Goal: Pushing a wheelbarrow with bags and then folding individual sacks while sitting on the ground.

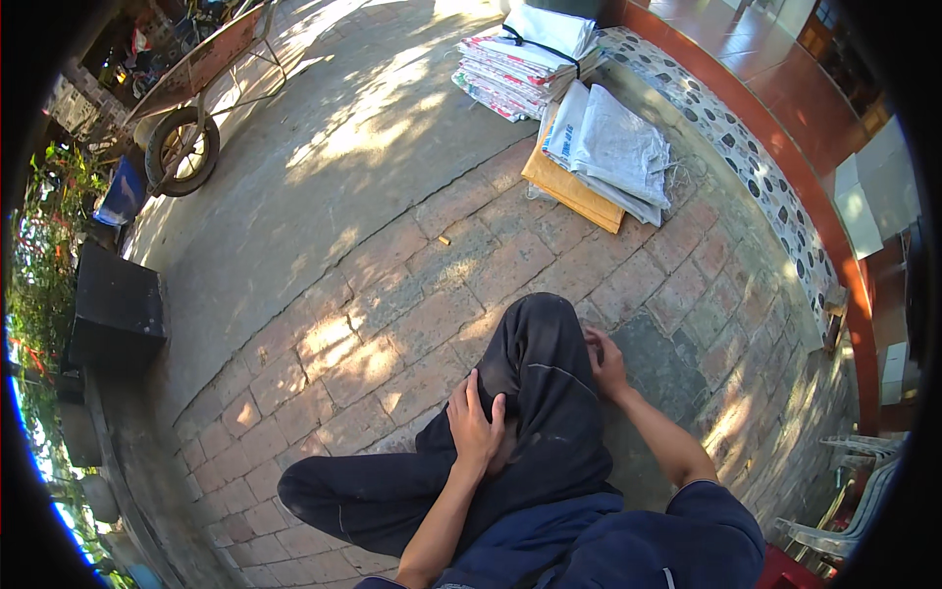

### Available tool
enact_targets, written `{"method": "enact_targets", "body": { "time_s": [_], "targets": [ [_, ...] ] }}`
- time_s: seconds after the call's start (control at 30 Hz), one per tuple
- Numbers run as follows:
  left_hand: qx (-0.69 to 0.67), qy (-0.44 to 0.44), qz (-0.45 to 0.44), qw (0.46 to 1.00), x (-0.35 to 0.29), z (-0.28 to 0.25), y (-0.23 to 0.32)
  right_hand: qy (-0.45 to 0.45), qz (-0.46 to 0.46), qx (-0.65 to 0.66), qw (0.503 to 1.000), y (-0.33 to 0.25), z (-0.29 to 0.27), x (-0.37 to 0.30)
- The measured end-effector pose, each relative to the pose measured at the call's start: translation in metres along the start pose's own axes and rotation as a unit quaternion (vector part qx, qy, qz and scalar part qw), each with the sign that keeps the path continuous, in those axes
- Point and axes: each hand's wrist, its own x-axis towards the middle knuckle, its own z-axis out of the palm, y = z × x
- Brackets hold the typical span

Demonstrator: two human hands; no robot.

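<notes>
I sit on the brick paving (422, 314) in dark trousers (540, 412), with one knee raised and the other leg folded out to the left. My left hand (475, 428) lies on the trousers near the shin, thumb and fingers apart, holding nothing. Against the outer side of the raised knee rests my right hand (606, 365), its fingers loosely bent and apart; no object shows in it. Beyond the knee lie flattened woven sacks (618, 147), white and grey, over a folded yellow sack (574, 188).
Behind them stands a stack of folded printed sacks (525, 69) tied with a black strap. A wheelbarrow (201, 64) is at the far left, above a black planter box (118, 304). A pebbled step edge (726, 137) curves along the right, with stacked chairs (854, 510) lower down.
</notes>
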Motion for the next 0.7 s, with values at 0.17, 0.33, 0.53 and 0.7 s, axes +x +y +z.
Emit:
{"method": "enact_targets", "body": {
  "time_s": [0.17, 0.33, 0.53, 0.7],
  "targets": [
    [0.001, 0.021, 0.0, 1.0, 0.001, 0.002, -0.008, 0.351, 0.066, 0.092, 0.929, 0.039, -0.059, 0.226],
    [-0.018, -0.003, -0.02, 1.0, 0.005, 0.004, -0.015, 0.455, 0.42, 0.324, 0.715, 0.085, -0.124, 0.324],
    [-0.056, -0.049, -0.023, 0.997, 0.003, -0.017, -0.033, 0.158, 0.255, 0.63, 0.717, -0.034, -0.057, 0.313],
    [-0.082, 0.011, 0.026, 0.996, 0.048, -0.092, -0.028, 0.064, -0.164, -0.02, 0.984, -0.168, 0.055, 0.238]
  ]
}}
